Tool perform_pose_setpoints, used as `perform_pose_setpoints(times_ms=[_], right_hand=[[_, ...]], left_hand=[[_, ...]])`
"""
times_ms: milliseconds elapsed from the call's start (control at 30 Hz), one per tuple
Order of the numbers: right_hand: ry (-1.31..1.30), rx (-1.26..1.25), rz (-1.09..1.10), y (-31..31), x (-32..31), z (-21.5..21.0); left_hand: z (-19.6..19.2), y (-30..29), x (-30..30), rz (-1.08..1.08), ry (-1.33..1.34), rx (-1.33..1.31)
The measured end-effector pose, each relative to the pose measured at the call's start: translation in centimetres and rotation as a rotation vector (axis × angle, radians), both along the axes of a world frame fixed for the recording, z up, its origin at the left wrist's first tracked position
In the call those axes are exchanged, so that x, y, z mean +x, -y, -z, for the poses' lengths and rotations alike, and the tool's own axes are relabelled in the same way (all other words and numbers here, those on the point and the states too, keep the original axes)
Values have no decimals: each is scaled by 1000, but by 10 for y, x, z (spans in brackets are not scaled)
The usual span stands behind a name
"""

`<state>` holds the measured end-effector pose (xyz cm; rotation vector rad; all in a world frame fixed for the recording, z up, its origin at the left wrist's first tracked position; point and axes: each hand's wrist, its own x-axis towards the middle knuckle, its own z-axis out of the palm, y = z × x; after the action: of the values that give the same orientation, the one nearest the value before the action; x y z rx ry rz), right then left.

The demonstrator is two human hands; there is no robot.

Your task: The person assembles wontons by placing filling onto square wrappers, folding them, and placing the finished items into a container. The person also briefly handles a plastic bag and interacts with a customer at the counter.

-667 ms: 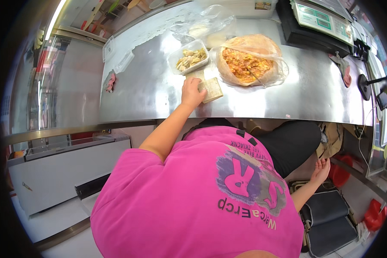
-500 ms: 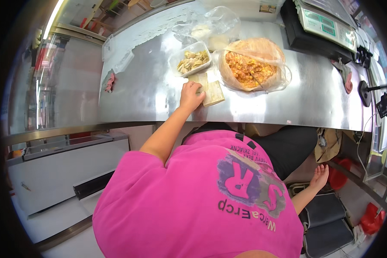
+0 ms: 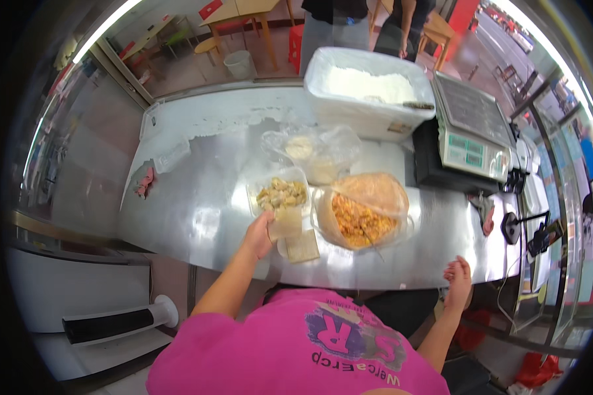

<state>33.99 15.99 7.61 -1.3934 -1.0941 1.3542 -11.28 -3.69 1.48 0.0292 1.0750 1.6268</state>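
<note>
pale square wrapper (image 3: 285, 222) is pinched in the left hand (image 3: 260, 234), lifted just above the steel surface (image 3: 191, 204), at the near edge of a clear plastic tray (image 3: 280, 194) of folded dumplings. left grip: fingers closed on the wrapper's left side. a small stack of more wrappers (image 3: 302, 247) is seen lying flat on the surface, just right of and below the held one. a bowl lined with a plastic bag (image 3: 362, 210), filled with orange-yellow filling, is set just right of the tray and the stack; a thin utensil is seen in the filling, details too small to tell. right hand (image 3: 458, 276) is held open and empty, fingers spread, off the near right edge of the surface, well apart from the wrapper. farther back: crumpled clear bags with pale lumps (image 3: 313, 151), a large white tub of flour (image 3: 369, 89), a digital scale (image 3: 471, 125) at the right. a pink rag (image 3: 145, 181) is noted at the far left of the surface. a pink shirt fills the lower view.
</note>
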Motion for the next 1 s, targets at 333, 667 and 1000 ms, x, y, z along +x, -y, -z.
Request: perform_pose_setpoints(times_ms=[333, 667, 1000], right_hand=[[781, 305, -885, 13, -182, -72], [982, 288, -989, 5, -197, -73], [648, 414, -873, 2, -110, -43]], left_hand=[[-14, -15, 9, 265, 214, 184], [32, -9, 29, 174, 134, 130], [21, 20, 54, 0, 113, 80]])
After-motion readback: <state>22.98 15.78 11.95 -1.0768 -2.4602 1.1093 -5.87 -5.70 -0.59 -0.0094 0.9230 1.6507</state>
